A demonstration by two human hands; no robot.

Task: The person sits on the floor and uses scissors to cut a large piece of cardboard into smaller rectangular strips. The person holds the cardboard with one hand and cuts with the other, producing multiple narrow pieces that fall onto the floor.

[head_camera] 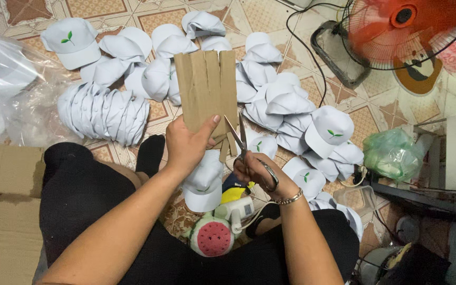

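A seated person, viewed from above, cuts a piece of brown cardboard (207, 89) held upright over the lap and above the tiled floor (376, 105). The left hand (188, 142) has its fingers closed on the lower edge of the sheet, thumb pressed flat against the near face and the other fingers hidden behind it. The right hand (257, 177) has its fingers closed through the loops of a pair of scissors (246, 150), whose blades stand parted and point upward into the bottom edge of the sheet, just beside the left thumb. The cardboard already carries several long parallel slits, so that it hangs as a row of narrow strips joined at one end; a few strip ends droop below the hand. The sheet appears light and moderately stiff: it stands without sagging where whole, yet the slit portion is likely to flex and splay, and thin strips may tear or crease if pinched at their free ends. The soundest hold would seem to be on the uncut margin, close to the cutting line, where the board resists the blades. Around the legs lie many white caps (328, 129) with small green leaf marks, some stacked in a nested row (104, 113), others in a clear plastic bag (6, 89). A watermelon-patterned toy (212, 237) rests between the knees, and a red fan (397, 31) stands beyond.
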